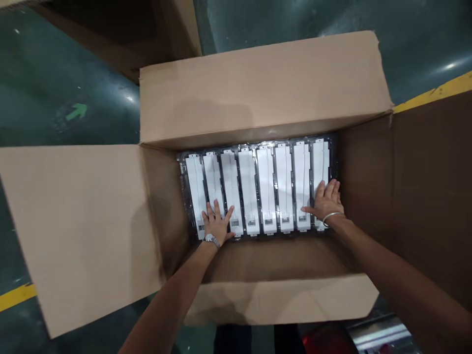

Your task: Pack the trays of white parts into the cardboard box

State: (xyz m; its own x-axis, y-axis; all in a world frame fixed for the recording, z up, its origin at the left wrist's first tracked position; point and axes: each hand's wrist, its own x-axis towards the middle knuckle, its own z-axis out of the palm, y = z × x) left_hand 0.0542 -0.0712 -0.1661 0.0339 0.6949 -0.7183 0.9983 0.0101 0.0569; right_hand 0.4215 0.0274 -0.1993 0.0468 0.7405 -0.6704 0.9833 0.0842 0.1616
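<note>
Several long white parts (249, 189) lie side by side in a clear plastic tray (186, 189) inside an open cardboard box (265, 93). My left hand (217, 223), with a watch at the wrist, rests with fingers spread on the lower ends of the white parts at the left. Over the rightmost white parts, near the tray's right edge, my right hand (328, 200) lies with its fingers apart; a bracelet is on that wrist. Neither hand is closed around anything.
The box flaps are folded outward, a wide one at the left (81, 221) and a darker one at the right (431, 187). Another cardboard box (180, 29) stands at the upper left. Yellow lines and a green arrow (77, 111) mark the floor.
</note>
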